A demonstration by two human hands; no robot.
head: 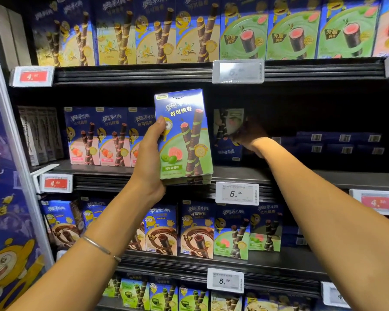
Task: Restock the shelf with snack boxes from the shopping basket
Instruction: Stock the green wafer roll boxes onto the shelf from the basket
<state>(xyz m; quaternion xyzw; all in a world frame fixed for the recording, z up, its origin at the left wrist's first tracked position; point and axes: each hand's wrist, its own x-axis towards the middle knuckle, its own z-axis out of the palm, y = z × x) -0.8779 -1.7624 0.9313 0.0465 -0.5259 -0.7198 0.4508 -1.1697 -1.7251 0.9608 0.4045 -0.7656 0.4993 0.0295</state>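
The left hand [151,153] is gripping a blue-and-green cardboard snack box printed with wafer rolls and guava [184,135], thumb across the front face and fingers behind. It is holding the box upright in the near centre, in front of the middle black shelf [301,176]. Further box edges are showing beneath this box's lower edge, so it is heading a small stack. A thin silver bracelet [99,245] is circling the left wrist.

The right hand [248,133] is reaching far into the shaded recess of the same shelf. It is lying against the right edge of a second blue-and-green snack box [227,135], which is standing there with its print inverted. The hand is deep in shadow, so whether its fingers are closing round that box cannot be told.

To the left, blue-and-pink strawberry boxes [99,135] are standing in a row on the shelf. To the far right, flat dark-blue cartons [337,142] are lying stacked. A white price label reading 5.39 [237,193] is hanging on the shelf edge just below the right forearm.
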